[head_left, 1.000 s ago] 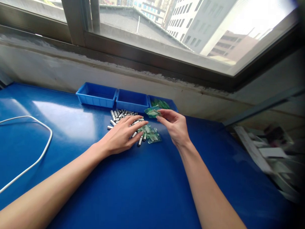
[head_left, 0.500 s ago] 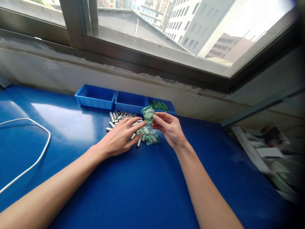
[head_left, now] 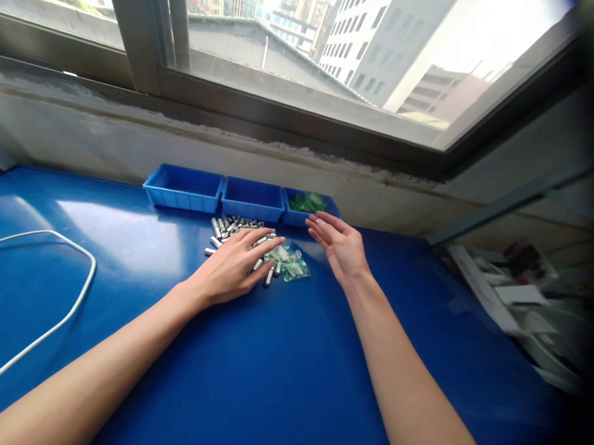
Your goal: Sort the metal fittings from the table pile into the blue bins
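Observation:
My left hand (head_left: pixel 234 266) lies flat, fingers spread, on a scatter of small silver metal cylinders (head_left: pixel 231 226) on the blue table (head_left: pixel 282 371). Beside its fingertips sits a small heap of clear-green plastic bags (head_left: pixel 290 262). My right hand (head_left: pixel 339 247) hovers open and empty just right of that heap, fingers pointing toward the rightmost blue bin (head_left: pixel 291 217), which holds more green bags (head_left: pixel 307 201).
Three blue bins stand in a row under the window: the left bin (head_left: pixel 181 188), the middle bin (head_left: pixel 251 199) and the rightmost one. A white cable (head_left: pixel 54 324) loops across the table's left side. Cluttered shelving (head_left: pixel 523 302) lies off the right edge.
My right hand held a small green bag in the earlier frames; now it is empty and open, and more green shows in the rightmost bin. My left hand has stayed on the cylinders.

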A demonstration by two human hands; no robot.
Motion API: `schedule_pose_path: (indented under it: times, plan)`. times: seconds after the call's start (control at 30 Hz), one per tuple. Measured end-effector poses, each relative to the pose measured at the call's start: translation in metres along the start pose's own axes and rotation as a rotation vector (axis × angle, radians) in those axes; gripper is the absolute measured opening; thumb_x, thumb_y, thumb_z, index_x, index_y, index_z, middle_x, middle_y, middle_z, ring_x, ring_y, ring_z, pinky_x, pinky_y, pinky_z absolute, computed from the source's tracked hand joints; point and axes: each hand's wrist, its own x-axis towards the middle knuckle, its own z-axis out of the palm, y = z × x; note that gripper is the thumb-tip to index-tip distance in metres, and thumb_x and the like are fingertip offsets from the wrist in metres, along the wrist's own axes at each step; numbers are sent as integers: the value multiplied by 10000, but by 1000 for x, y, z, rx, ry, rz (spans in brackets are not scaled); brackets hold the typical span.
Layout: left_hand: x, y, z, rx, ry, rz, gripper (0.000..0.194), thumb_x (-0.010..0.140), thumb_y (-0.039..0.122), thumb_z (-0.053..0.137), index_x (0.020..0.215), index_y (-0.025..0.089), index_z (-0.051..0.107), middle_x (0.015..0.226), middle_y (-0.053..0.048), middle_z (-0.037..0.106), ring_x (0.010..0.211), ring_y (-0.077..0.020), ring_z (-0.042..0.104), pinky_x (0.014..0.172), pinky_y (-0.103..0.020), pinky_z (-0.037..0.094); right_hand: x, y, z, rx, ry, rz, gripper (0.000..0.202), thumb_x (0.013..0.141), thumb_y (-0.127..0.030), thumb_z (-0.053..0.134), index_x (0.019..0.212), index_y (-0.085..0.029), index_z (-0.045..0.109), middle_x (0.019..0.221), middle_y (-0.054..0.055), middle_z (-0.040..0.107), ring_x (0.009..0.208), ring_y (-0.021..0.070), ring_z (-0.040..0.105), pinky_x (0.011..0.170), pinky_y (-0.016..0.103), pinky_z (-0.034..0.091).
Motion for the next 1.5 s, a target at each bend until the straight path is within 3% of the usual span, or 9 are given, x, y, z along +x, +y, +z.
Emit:
schedule_pose_path:
  times: [0.17,0.27,0.37,0.6,0.73,0.87,1.0,1.3,1.5]
  plan:
    - [0,0,1,-9,8,2,460,1028,335,486,1479,249,499,1485,-140,518,1359,-306,494,1139,-520,431,-12,-12,-7,-772,-209,-214,408,720,-519,813,980,-207,768,947,75,741,762,201,690,755,345,572]
    - [-1,-1,2,-7,16,-2,459,1024,339,494,1473,242,505,1480,-142,523,1356,-309,495,1134,-524,435,-17,-19,-12,-943,-509,-216,608,640,-584,852,1140,-254,752,1084,70,679,820,186,651,747,315,550]
    - [0,-1,3,6,12,-6,451,1027,341,486,1457,211,526,1479,-148,525,1354,-305,492,1142,-510,428,-18,-18,-14,-974,-611,-207,693,597,-610,871,1178,-259,728,1080,60,642,866,189,626,783,316,530]
    - [-1,-4,3,28,-16,44,354,1001,306,524,1319,228,659,1413,-118,598,1307,-310,513,1107,-527,455,-11,-8,-12,-904,-499,-193,533,691,-558,818,1053,-214,631,653,-56,552,605,141,515,541,252,379]
    - [-1,-4,3,31,-18,32,328,981,271,548,1280,238,681,1373,-105,632,1308,-314,515,1093,-540,465,-7,-3,-14,-799,-327,-196,499,701,-503,822,1072,-233,626,705,-38,625,563,138,558,529,260,421]
    - [0,-5,2,12,-13,39,310,975,253,557,1258,231,683,1334,-95,659,1292,-304,524,1090,-521,471,-6,-1,-10,-388,-213,-56,559,731,-486,811,1189,-221,632,688,-23,654,568,156,618,539,274,484]
    - [0,-6,3,9,-5,44,293,981,256,550,1239,218,684,1316,-94,667,1281,-298,530,1082,-508,476,-9,-4,-3,-84,-313,29,528,737,-413,833,1202,-215,680,733,-2,701,683,150,661,636,265,513]
    - [1,-6,5,27,35,63,306,1006,302,552,1273,198,658,1243,-99,710,1208,-278,585,1054,-474,493,-12,-2,1,-30,-342,18,452,694,-367,879,1106,-236,744,900,20,765,694,118,652,669,254,514]
    - [1,-8,6,62,86,64,278,1008,327,568,1191,160,693,1129,-92,757,1097,-265,646,970,-429,537,-4,6,18,168,-33,7,436,575,-318,947,896,-189,681,699,-36,703,586,89,642,580,195,538]
